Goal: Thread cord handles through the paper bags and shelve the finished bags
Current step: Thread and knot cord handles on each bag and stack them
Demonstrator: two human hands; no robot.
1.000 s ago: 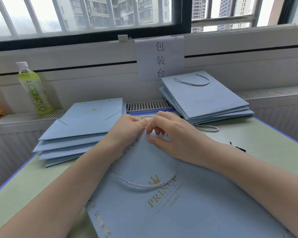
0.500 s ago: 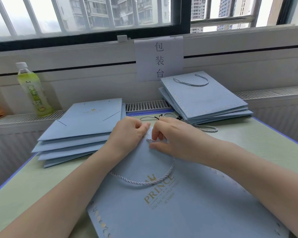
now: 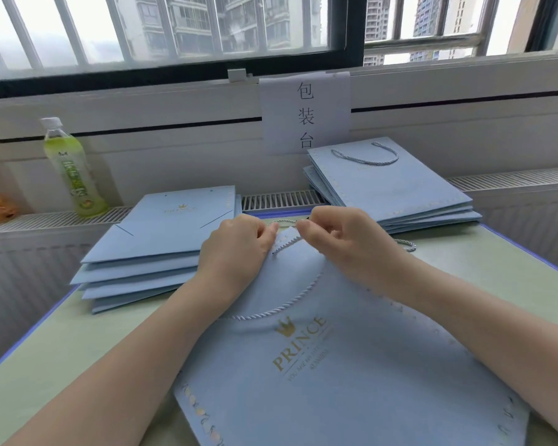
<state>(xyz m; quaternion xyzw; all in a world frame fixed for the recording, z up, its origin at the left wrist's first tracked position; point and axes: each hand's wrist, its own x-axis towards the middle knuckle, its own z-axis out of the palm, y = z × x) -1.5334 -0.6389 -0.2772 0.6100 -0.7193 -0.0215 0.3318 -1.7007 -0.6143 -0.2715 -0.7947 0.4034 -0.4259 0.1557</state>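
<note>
Both hands met at the top edge of the blue paper bag (image 3: 351, 365). The left hand (image 3: 236, 252) gripped that edge with curled fingers, and the right hand (image 3: 342, 239) pinched the twisted cord handle (image 3: 281, 309) just beside it. Bare table (image 3: 78, 349) lay open left of the grip.

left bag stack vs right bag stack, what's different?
Handles: the top bag of the left stack shows no cord, only bare punch holes; the top bag of the right stack has a cord handle threaded.
Place: the left stack lies beside the left hand; the right stack lies beyond the right hand, under the paper sign.
Face: the left stack's top shows a gold crown logo; none is plain on the right.
Shared: flat light-blue paper bags, fanned.
</note>
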